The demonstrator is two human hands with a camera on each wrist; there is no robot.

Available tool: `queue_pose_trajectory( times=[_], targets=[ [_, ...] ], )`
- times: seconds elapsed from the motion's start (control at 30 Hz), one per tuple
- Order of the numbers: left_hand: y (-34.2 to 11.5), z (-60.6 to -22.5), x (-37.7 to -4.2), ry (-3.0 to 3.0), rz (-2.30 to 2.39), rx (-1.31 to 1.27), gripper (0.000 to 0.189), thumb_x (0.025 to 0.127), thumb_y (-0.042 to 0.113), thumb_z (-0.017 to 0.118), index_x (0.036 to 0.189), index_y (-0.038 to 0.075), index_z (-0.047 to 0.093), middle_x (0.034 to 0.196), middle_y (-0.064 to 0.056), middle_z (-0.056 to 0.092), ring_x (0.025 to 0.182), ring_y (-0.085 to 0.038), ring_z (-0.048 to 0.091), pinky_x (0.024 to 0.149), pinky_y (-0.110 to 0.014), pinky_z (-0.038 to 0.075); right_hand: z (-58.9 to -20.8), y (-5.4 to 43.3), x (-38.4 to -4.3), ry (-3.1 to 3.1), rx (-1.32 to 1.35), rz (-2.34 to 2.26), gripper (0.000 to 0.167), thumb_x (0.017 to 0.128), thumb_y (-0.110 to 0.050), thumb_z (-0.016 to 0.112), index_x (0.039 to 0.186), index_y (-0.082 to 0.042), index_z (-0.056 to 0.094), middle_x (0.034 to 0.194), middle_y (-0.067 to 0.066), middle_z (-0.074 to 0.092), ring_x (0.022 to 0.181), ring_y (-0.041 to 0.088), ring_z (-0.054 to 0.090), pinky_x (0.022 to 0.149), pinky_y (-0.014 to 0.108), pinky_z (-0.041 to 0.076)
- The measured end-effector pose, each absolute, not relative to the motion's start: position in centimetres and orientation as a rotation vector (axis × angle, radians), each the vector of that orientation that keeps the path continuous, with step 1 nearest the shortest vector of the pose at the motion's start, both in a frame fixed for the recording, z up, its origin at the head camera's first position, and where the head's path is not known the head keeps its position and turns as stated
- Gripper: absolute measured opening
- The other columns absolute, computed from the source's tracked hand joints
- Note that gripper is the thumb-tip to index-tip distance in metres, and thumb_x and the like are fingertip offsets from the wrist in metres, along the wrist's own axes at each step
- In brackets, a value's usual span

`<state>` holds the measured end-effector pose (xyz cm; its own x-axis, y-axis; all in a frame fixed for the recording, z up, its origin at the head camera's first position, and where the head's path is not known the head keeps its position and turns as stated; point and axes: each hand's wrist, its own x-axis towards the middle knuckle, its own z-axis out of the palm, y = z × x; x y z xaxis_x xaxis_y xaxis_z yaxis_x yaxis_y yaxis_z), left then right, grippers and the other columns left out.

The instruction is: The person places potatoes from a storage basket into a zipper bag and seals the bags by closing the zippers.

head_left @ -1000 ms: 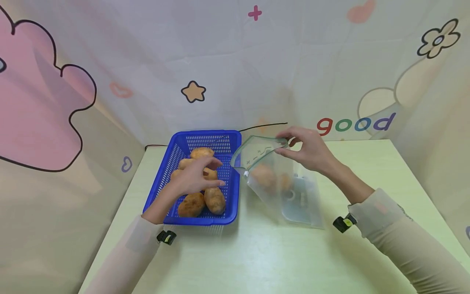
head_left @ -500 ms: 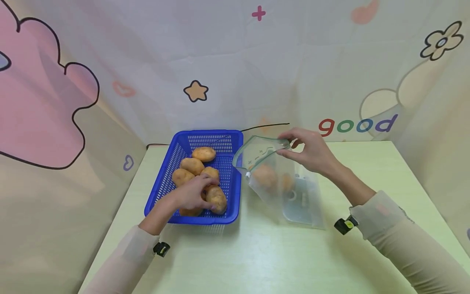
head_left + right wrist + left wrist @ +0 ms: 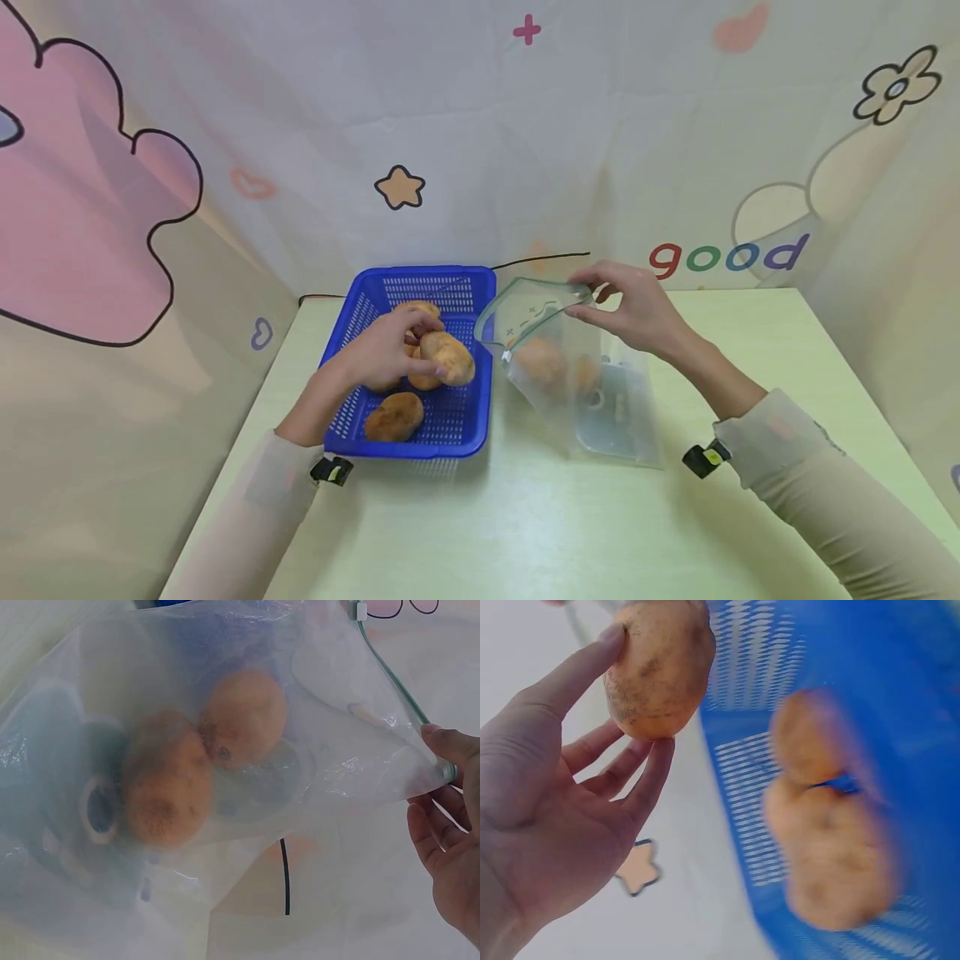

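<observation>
My left hand (image 3: 386, 350) grips a potato (image 3: 448, 358) between thumb and fingers, held up over the blue basket (image 3: 486, 417). In the left wrist view the same potato (image 3: 660, 671) shows its speckled skin, with the thumb on one side and fingertips beneath. More potatoes lie in the basket, one browner potato (image 3: 394, 417) near its front. My right hand (image 3: 630, 304) pinches the green-edged mouth of a translucent zip bag (image 3: 543, 408), which gapes toward the basket. Through the bag's film two potatoes (image 3: 169, 780) show in the right wrist view.
Basket and bag stand side by side on a pale green table (image 3: 510, 525). Behind them hangs a printed cloth (image 3: 480, 167) with a star and the word "good". A white slider (image 3: 506, 356) sits at the bag's near corner.
My left hand reached down to a potato at the basket's front right, took hold of it and raised it up and away from me. The right hand and bag stay nearly still.
</observation>
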<state>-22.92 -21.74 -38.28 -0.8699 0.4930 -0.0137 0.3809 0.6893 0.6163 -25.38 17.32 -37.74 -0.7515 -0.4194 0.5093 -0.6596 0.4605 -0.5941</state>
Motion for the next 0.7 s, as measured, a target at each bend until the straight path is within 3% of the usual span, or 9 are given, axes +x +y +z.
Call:
queue_pose_trajectory(
  times=[0.23,0.47,0.7],
  targets=[
    [-19.1,-35.3,-24.6,2.778,1.079,0.657,0.067,0.088,0.042,0.088,0.139,0.008,0.062,0.134,-0.008,0.06,0.123,-0.028,0.061,0.103,-0.045,0.055,-37.8,17.2,-25.5,-2.407,0.912,1.195,0.037,0.085,-0.008,0.09,0.118,-0.004,0.076,0.107,0.007,0.077,0.091,0.019,0.07,0.078,0.035,0.061],
    [-14.0,-36.0,-25.1,2.785,1.229,0.62,0.066,0.089,0.045,0.087,0.139,0.008,0.063,0.134,-0.006,0.062,0.12,-0.022,0.062,0.101,-0.038,0.055,-37.9,17.2,-25.7,-2.395,0.943,1.211,0.04,0.083,-0.008,0.092,0.119,-0.003,0.075,0.107,0.008,0.077,0.09,0.019,0.07,0.079,0.033,0.061],
    [-11.4,-36.9,-25.1,2.78,1.298,0.553,0.067,0.093,0.049,0.081,0.139,0.005,0.062,0.133,-0.012,0.062,0.119,-0.027,0.063,0.1,-0.04,0.055,-37.9,17.1,-25.8,-2.384,0.939,1.183,0.036,0.085,-0.005,0.09,0.118,-0.002,0.076,0.107,0.011,0.077,0.091,0.019,0.07,0.079,0.033,0.061]
  ],
)
